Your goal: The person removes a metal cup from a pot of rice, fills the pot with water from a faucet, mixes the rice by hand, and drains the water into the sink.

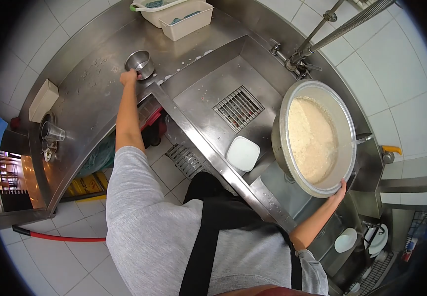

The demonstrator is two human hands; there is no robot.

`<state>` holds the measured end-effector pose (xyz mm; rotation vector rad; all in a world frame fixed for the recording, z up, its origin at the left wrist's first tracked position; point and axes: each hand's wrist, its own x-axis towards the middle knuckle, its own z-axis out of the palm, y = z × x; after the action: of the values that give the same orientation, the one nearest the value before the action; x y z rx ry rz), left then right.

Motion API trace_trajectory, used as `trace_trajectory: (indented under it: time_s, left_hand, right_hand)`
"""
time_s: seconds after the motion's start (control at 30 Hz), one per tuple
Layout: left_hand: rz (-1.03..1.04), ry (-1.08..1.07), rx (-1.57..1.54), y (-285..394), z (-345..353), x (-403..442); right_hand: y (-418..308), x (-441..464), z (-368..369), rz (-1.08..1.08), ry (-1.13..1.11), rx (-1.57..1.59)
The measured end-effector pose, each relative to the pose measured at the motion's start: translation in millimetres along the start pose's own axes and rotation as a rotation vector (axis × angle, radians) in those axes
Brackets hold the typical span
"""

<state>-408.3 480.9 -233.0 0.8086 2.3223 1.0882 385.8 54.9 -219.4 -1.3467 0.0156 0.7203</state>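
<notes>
Across a curved stainless-steel counter [90,93] with a deep sink [206,84], a large round grey metal basin [281,130] of cloudy beige liquid [312,140] sits toward the right, its near rim gripped by the right hand [337,193], whose fingers are partly hidden. A cream rectangular tub [191,27] stands beyond, while a slatted metal grate [238,108] and a white square container [243,153] lie near each other on the sink floor. Left of the sink, over the counter, a small round steel bowl [147,69] is held at its near edge by the left hand [130,77].

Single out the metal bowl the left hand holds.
The small bowl, gripped at its near side by the left hand; the far larger bowl, with pale contents, is at the right hand.
</notes>
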Motion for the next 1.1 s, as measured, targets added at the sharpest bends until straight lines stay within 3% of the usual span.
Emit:
trace_trajectory:
  time_s: [0.07, 0.1, 0.17, 0.23, 0.37, 0.5, 0.57, 0.63, 0.67, 0.73, 0.77, 0.83, 0.93, 0.97, 1.03, 1.07, 1.1]
  left_hand:
    - [-0.13, 0.054, -0.269, -7, 3, -3]
    - [-0.125, 0.045, -0.266, -8, 5, -5]
    - [-0.184, -0.031, -0.584, -6, 17, -16]
    - [-0.118, -0.131, -0.583, 1, 50, -40]
    - [0.21, -0.776, -0.2, 52, 95, -188]
    - [0.684, -1.082, -0.112, 87, 169, -333]
    - [1.187, -0.778, -0.085, 116, 195, -396]
    - [1.27, -0.629, 0.24, 163, 185, -456]
    - [1.287, -0.645, 0.231, 172, 206, -468]
    - [1.341, -0.223, 0.352, 189, 253, -490]
    - [1.349, -0.245, 0.334, 202, 271, -501]
    - [1.053, -0.518, 0.456, 214, 293, -499]
    - [1.081, -0.538, 0.451, 215, 292, -495]
    - [1.076, -0.54, 0.457, 215, 291, -493]
    - [1.071, -0.516, 0.491, 216, 289, -490]
    - [1.065, -0.513, 0.5, 217, 290, -489]
    - [1.047, -0.505, 0.503, 218, 292, -488]
  right_hand:
    - [1, -2, 1, 0.0, -0.011, 0.013]
    - [1, -2, 1, -0.003, -0.021, 0.025]
    - [3, 2, -1, -0.007, -0.018, 0.014]
    - [7, 8, -10, -0.011, -0.001, 0.01]
    - [11, 6, -8, -0.093, 0.111, 0.043]
    - [13, 2, -7, -0.165, 0.162, 0.005]
    - [11, -8, -3, -0.187, 0.177, -0.021]
    - [10, -13, 0, -0.218, 0.192, -0.04]
    - [9, -16, 2, -0.225, 0.195, -0.04]
    - [10, -21, 4, -0.238, 0.215, -0.067]
    - [8, -20, -1, -0.25, 0.233, -0.118]
    - [11, -23, -3, -0.264, 0.251, -0.214]
    - [1, -24, -8, -0.378, 0.352, -0.684]
    - [-5, -31, 1, -0.372, 0.35, -0.689]
    - [-26, -47, 23, -0.451, 0.521, -1.346]
    - [-39, -56, 41, -0.446, 0.511, -1.349]
    - [-53, -66, 62, -0.721, 0.407, -1.583]
